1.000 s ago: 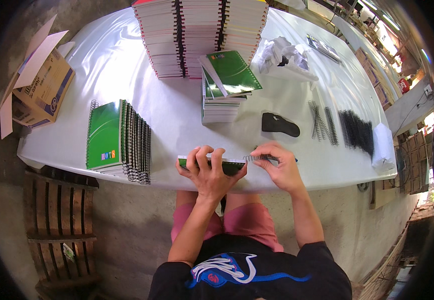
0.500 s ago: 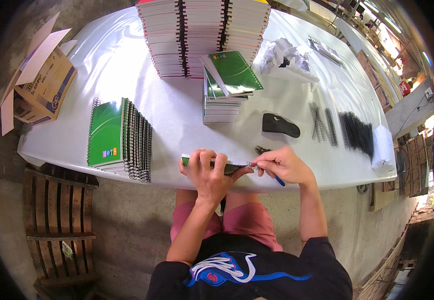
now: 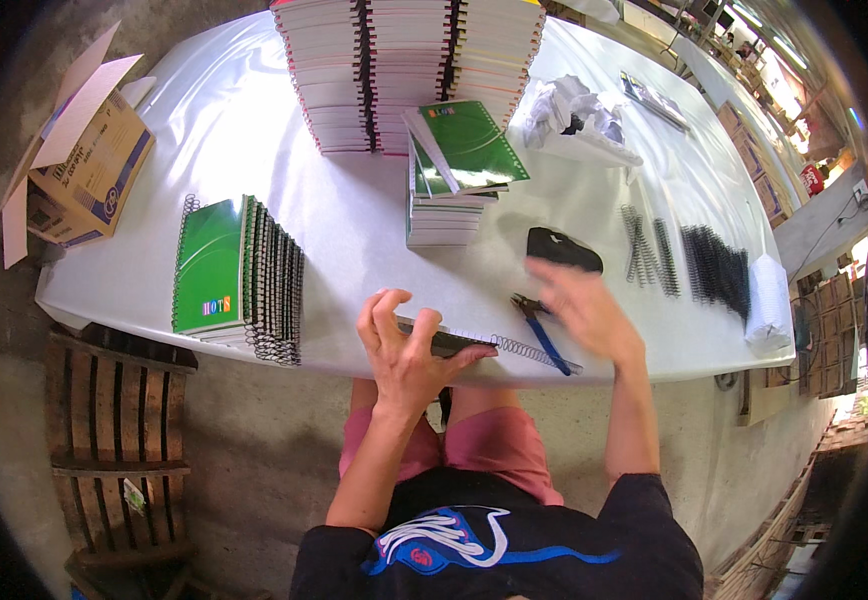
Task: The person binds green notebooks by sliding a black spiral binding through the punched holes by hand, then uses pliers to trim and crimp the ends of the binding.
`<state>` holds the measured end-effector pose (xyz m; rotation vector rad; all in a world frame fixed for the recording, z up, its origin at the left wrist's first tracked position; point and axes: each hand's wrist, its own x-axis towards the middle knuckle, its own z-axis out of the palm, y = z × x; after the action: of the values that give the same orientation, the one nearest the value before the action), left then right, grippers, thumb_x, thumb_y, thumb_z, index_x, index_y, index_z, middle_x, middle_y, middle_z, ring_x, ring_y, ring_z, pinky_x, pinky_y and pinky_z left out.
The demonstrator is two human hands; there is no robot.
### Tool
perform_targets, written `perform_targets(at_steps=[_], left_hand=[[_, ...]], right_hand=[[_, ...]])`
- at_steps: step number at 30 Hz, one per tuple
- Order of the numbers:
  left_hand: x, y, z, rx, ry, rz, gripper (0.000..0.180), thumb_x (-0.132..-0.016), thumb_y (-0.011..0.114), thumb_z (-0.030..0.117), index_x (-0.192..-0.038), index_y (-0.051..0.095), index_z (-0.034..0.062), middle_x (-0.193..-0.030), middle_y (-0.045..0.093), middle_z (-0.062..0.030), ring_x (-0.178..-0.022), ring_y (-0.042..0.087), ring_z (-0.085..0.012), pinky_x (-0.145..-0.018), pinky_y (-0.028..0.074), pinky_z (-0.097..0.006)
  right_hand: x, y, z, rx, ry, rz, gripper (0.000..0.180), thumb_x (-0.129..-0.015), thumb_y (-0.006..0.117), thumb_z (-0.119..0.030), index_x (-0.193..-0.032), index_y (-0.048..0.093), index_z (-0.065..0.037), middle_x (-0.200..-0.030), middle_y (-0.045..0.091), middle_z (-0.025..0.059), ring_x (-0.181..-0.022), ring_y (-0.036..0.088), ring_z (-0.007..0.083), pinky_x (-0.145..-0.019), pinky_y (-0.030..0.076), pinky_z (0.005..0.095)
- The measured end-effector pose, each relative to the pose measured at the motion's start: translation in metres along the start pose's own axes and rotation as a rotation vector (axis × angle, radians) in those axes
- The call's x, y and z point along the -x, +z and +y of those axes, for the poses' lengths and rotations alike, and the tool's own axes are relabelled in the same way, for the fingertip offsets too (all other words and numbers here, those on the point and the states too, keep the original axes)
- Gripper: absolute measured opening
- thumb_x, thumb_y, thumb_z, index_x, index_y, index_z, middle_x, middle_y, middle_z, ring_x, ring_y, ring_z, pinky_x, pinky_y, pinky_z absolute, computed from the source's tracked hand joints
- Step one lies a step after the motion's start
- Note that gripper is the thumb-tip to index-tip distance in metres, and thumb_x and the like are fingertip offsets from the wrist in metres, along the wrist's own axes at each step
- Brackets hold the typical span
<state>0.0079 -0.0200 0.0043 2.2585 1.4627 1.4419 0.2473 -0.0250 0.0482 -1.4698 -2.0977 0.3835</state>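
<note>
Left hand (image 3: pixel 406 345): fingers spread, pressed flat on the notebook (image 3: pixel 444 341) at the table's (image 3: pixel 354 230) near edge. Right hand (image 3: pixel 584 310): open, blurred, holding nothing, hovering above the blue-handled pliers (image 3: pixel 542 335). We note the wire spiral (image 3: pixel 519 349) juts from the notebook's right end; we judge it could snag, or the book slide off the edge if pressure lifts. Beyond: black pad (image 3: pixel 564 249), loose coils (image 3: pixel 644 250), black coil bundle (image 3: pixel 716 272), bound green notebooks (image 3: pixel 239 275) at left, short stack (image 3: pixel 454 175), tall stacks (image 3: pixel 404 70), cardboard box (image 3: pixel 84 165).
</note>
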Motion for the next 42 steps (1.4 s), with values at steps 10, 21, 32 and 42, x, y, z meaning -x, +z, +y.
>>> perform_targets(at_steps=[10,21,32,42], left_hand=[[-0.005,-0.009,0.000,0.061,-0.022,-0.093,0.058,-0.044,0.089,0.042,-0.071,0.053,0.0049,-0.132,0.036,-0.0213,-0.132,0.016,-0.0507,-0.103,0.024,-0.061],[-0.013,-0.009,-0.004,0.126,-0.001,-0.151,0.056,-0.042,0.089,0.037,-0.070,0.053,0.0042,-0.129,0.039,-0.0177,-0.130,0.019,-0.0510,-0.100,0.028,-0.062],[-0.010,0.003,-0.024,0.203,-0.045,-0.156,0.052,-0.043,0.089,0.031,-0.077,0.057,0.0085,-0.105,0.050,-0.0095,-0.097,0.042,-0.0334,-0.084,0.039,-0.042],[-0.006,0.009,-0.038,0.267,-0.024,-0.019,0.066,-0.044,0.092,0.033,-0.084,0.048,0.0066,-0.116,0.035,-0.0149,-0.099,0.044,-0.0262,-0.077,0.039,-0.033]], right_hand=[[0.005,0.009,0.026,-0.808,0.192,0.251,0.040,-0.066,0.057,0.012,-0.100,0.069,-0.003,-0.097,0.070,0.0127,-0.086,0.067,0.0196,-0.078,0.052,0.0310],[-0.014,0.022,0.000,-0.678,0.213,-0.173,0.030,-0.062,0.060,0.009,-0.087,0.073,0.000,-0.089,0.071,0.0127,-0.088,0.068,0.0188,-0.085,0.051,0.0285],[-0.023,0.021,-0.027,-0.843,-0.073,-0.147,0.028,-0.061,0.063,0.014,-0.083,0.073,0.000,-0.089,0.071,0.0159,-0.087,0.068,0.0225,-0.084,0.053,0.0339],[-0.035,0.022,-0.022,-0.863,0.086,-0.079,0.024,-0.065,0.066,0.013,-0.084,0.073,0.001,-0.088,0.071,0.0143,-0.086,0.068,0.0199,-0.082,0.052,0.0308]])
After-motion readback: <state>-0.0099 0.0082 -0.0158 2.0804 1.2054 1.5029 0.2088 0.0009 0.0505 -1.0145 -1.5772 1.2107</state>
